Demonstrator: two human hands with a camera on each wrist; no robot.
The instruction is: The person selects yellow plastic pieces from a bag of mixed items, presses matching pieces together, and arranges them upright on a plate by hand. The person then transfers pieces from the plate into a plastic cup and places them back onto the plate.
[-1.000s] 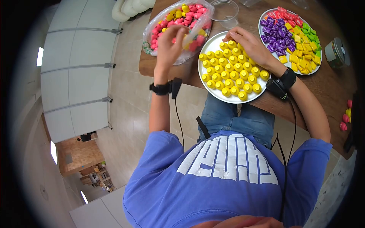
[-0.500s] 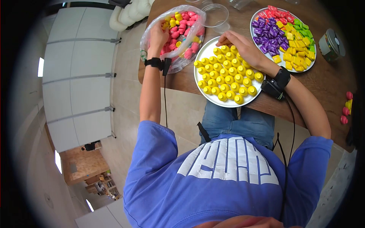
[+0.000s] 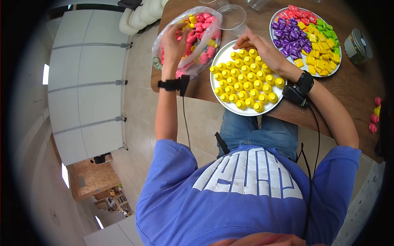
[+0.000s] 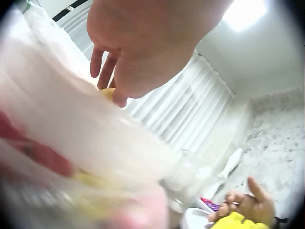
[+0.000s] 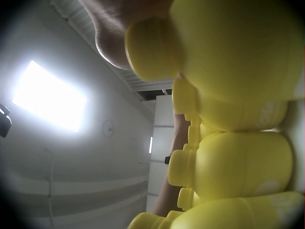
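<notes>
In the head view the left hand [image 3: 174,48] is over the clear plastic bag [image 3: 198,65] of pink and yellow pieces. The left wrist view shows its thumb and fingers pinching a small yellow piece [image 4: 108,93] above the bag's blurred plastic; its exact shape is hidden. Upright yellow bottles [image 3: 248,85] stand close together on a round white plate [image 3: 225,52]. Bent and relaxed, the right hand [image 3: 266,53] rests at the plate's upper right edge beside the bottles, with nothing visible in its grip. Close up in the right wrist view are several bottles [image 5: 243,162].
Clear plastic cups [image 3: 233,18] stand between bag and plate. A second plate [image 3: 289,61] holds red, purple, yellow and green wrapped pieces. Right of it is a lidded jar [image 3: 356,47]. Pink and yellow pieces [image 3: 374,118] lie at the table's far right.
From above the bag, the left hand went down into it, then came back up and slightly toward the body, with a yellow piece now in its fingers. The right hand has stayed by the plate.
</notes>
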